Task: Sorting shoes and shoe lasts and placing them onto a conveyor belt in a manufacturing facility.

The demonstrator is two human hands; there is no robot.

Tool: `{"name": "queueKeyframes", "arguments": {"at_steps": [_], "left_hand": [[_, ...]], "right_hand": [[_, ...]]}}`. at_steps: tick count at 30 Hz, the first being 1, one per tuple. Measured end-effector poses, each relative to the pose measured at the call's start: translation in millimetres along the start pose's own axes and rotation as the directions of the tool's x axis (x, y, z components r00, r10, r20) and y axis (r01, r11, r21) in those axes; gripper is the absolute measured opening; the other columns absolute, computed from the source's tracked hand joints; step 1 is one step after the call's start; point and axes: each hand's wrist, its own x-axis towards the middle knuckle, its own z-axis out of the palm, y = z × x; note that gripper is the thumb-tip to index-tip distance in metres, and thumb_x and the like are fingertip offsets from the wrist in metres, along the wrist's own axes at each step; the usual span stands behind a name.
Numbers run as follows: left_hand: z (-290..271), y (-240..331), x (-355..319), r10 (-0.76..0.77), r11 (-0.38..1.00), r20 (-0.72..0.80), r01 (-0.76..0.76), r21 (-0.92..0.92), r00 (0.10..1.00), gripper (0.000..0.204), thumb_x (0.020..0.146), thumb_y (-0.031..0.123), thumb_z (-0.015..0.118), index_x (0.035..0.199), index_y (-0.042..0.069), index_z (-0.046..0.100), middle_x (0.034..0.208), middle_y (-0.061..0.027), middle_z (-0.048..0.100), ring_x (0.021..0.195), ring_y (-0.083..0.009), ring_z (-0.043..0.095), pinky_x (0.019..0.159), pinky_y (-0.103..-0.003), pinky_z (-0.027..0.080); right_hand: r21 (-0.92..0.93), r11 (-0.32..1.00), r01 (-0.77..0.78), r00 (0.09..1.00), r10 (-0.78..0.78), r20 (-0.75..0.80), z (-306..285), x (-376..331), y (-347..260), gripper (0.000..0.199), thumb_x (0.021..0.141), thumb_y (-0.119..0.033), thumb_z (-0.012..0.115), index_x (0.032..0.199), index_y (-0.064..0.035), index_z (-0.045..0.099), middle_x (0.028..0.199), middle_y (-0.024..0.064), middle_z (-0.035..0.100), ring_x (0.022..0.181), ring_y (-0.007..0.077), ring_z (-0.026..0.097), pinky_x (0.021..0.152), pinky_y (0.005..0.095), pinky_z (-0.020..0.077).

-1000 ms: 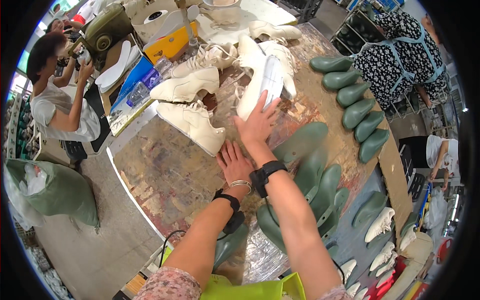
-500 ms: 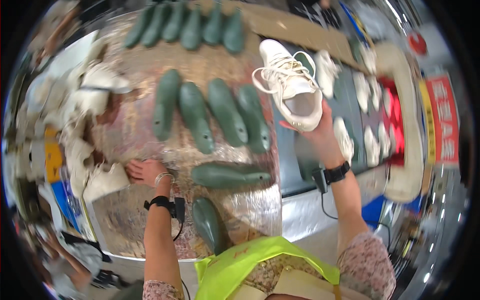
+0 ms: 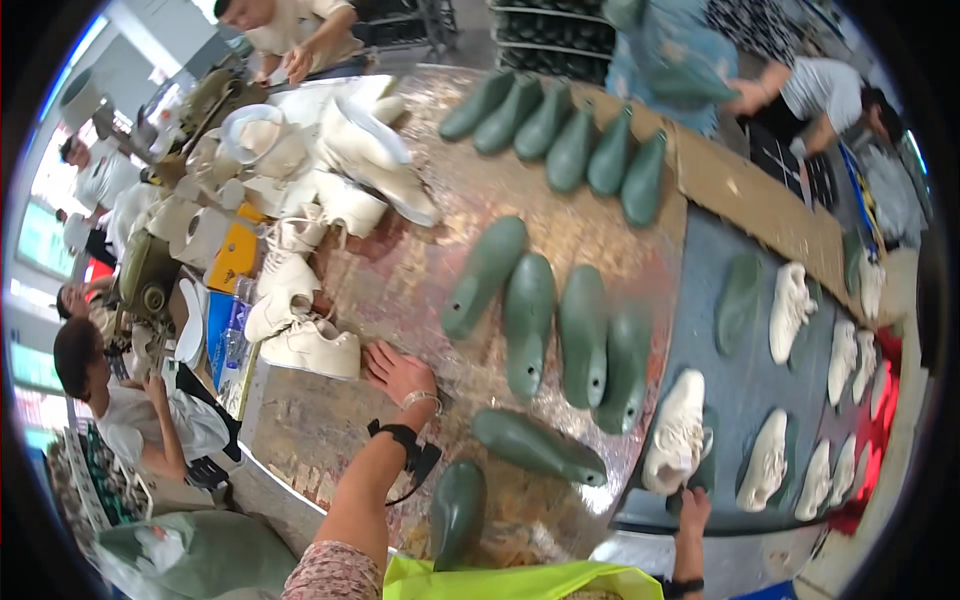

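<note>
Setting white sneaker (image 3: 678, 430) onto belt (image 3: 740, 380).
Right hand (image 3: 692, 507) fingers touch its heel, grip unclear; left hand (image 3: 397, 370) flat, fingers apart. Place sole-down, aligned.

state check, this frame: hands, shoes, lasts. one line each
left hand: open, flat on the table, holding nothing
right hand: fingers on the belt edge, just below a white shoe
white shoe: lying on the belt, laced
green last: lying on its side, untouched
four green lasts: side by side, soles down
white shoes by the left hand: heaped, untouched
</note>
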Motion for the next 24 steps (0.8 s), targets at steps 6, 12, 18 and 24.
{"name": "queueKeyframes", "arguments": {"at_steps": [6,12,18,24], "left_hand": [[-23,0,6,-0.061,0.991,0.109,0.074,-0.115,0.992,0.054,0.083,0.019,0.046,0.131,-0.002,0.034,0.142,-0.0168,0.027,0.135,-0.0313,0.016,0.110,-0.049,0.011],[-23,9,4,-0.076,0.989,0.154,0.094,-0.114,0.985,0.055,0.083,0.021,0.046,0.132,-0.002,0.035,0.142,-0.0167,0.027,0.135,-0.0315,0.017,0.110,-0.049,0.011],[-32,-9,5,-0.087,0.987,0.147,0.105,-0.121,0.985,0.057,0.080,0.022,0.049,0.130,-0.002,0.037,0.142,-0.0175,0.028,0.133,-0.0334,0.021,0.109,-0.052,0.012],[-29,18,10,-0.003,0.994,0.180,0.022,-0.104,0.984,0.057,0.082,0.026,0.046,0.132,-0.001,0.036,0.143,-0.0169,0.028,0.130,-0.0346,0.028,0.107,-0.053,0.016]], "right_hand": [[-0.127,0.605,0.786,0.585,-0.662,0.468,152,-20,-283,0.022,0.088,-0.009,0.055,0.106,0.0023,0.058,0.094,0.0134,0.064,0.083,0.0161,0.060,0.075,0.0277,0.0461],[0.152,0.075,0.986,-0.041,-0.767,0.640,445,-14,-415,0.089,0.069,-0.027,0.074,0.140,-0.0065,0.024,0.140,0.0205,0.029,0.129,0.0356,0.030,0.106,0.0430,0.0274],[-0.154,-0.361,0.920,-0.197,-0.764,0.614,615,-93,-452,0.085,0.069,-0.016,0.071,0.140,-0.0247,0.024,0.137,0.0138,0.034,0.124,0.0346,0.037,0.098,0.0484,0.0347],[-0.042,0.055,0.998,0.069,-0.823,0.564,571,-61,-475,0.045,0.076,-0.024,0.067,0.115,-0.0071,0.055,0.097,0.0132,0.064,0.088,0.0270,0.061,0.076,0.0366,0.0478]]}}
